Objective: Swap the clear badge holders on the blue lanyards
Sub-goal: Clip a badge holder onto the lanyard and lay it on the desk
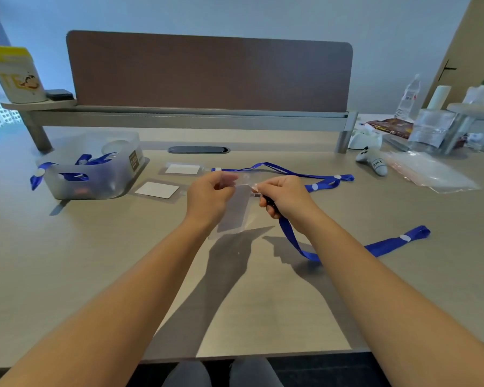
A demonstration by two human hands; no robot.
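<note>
Pale wood-grain desk (pixel 123 261) lies below both hands. Left hand (pixel 208 195) pinches the top edge of a clear plastic badge holder (pixel 235 210), hanging long-axis downward; right hand (pixel 284 196), just right, grips the blue fabric lanyard (pixel 294 241)'s clip at that edge. Farther off lies a second blue lanyard (pixel 285 170).

Two hands over the desk, the left hand (pixel 210 195) and the right hand (pixel 284 196), and between them one clear badge holder (pixel 236 208). Two more badge holders with white cards lie flat on the desk, the far one (pixel 182 169) and the near one (pixel 157 189), so three holders in all. Blue lanyards: one (pixel 299 247) trailing from the right hand, one (pixel 277 167) stretched out behind the hands, and a tangle in the single plastic bin (pixel 95 174) whose number I cannot tell.
</note>
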